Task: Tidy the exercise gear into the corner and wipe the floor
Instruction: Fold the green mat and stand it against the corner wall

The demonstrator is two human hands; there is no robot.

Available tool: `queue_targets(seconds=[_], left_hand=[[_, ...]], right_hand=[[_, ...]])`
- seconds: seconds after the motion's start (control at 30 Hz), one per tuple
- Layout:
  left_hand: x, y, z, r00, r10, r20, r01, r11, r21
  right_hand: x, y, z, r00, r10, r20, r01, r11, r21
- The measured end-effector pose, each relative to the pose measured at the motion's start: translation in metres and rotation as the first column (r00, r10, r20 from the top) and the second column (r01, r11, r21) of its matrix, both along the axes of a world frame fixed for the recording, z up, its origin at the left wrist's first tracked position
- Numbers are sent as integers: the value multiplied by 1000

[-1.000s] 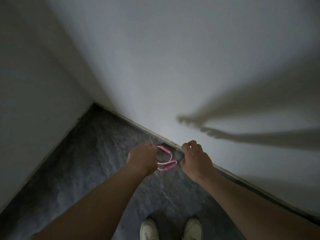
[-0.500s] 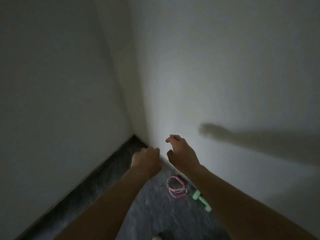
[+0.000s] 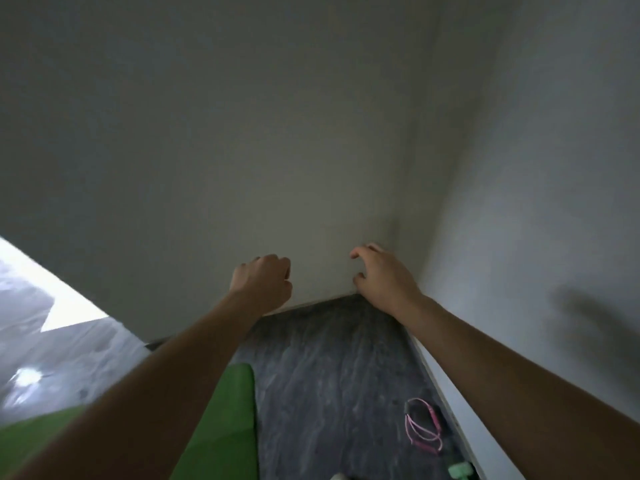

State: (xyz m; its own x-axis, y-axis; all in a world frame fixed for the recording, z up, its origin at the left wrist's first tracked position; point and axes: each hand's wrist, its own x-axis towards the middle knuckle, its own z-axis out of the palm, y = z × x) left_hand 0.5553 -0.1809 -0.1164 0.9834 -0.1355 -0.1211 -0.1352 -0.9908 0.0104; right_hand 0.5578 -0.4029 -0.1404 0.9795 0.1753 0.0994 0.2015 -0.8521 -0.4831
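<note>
A pink skipping rope (image 3: pixel 424 426) lies coiled on the dark floor (image 3: pixel 332 368) beside the right wall's skirting. Just below it, at the bottom edge, part of a mint-green piece of gear (image 3: pixel 460 470) shows. A green mat (image 3: pixel 221 420) lies on the floor at the lower left, partly under my left forearm. My left hand (image 3: pixel 263 282) is raised in front of the wall with its fingers curled in and nothing in it. My right hand (image 3: pixel 381 277) is raised near the room's corner, fingers apart and empty. Both hands are well above and away from the rope.
Two pale walls meet in a corner (image 3: pixel 398 265) just behind my right hand. A brighter stretch of floor (image 3: pixel 41 348) opens past the wall's end at the left. The toe of a white shoe (image 3: pixel 337 476) shows at the bottom edge.
Both hands let go of the pink rope, which now lies on the floor, and rose in front of the wall. The view swung left, bringing the green mat into sight.
</note>
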Motion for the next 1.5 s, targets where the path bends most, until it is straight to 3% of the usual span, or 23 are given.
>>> queue_targets(seconds=[0.23, 0.6, 0.77, 0.93, 1.13, 1.5], left_hand=[[-110, 102, -3, 958, 281, 48, -280, 960, -27], [-299, 262, 13, 749, 655, 94, -656, 754, -29], [-389, 328, 14, 681, 727, 93, -726, 686, -45], [-475, 403, 19, 545, 834, 80, -827, 551, -113], [-555, 456, 20, 472, 878, 78, -868, 478, -133], [-638, 557, 0, 330, 943, 54, -939, 333, -89]], right_hand=[[-28, 113, 15, 954, 299, -9, -299, 954, -14], [-147, 317, 33, 752, 659, -24, -659, 751, -27], [-216, 403, 31, 672, 740, -29, -741, 671, -34], [-295, 492, 30, 598, 800, -45, -801, 599, -4], [-367, 572, 15, 507, 857, -94, -858, 512, 34], [-408, 696, -4, 429, 886, -176, -898, 440, 23]])
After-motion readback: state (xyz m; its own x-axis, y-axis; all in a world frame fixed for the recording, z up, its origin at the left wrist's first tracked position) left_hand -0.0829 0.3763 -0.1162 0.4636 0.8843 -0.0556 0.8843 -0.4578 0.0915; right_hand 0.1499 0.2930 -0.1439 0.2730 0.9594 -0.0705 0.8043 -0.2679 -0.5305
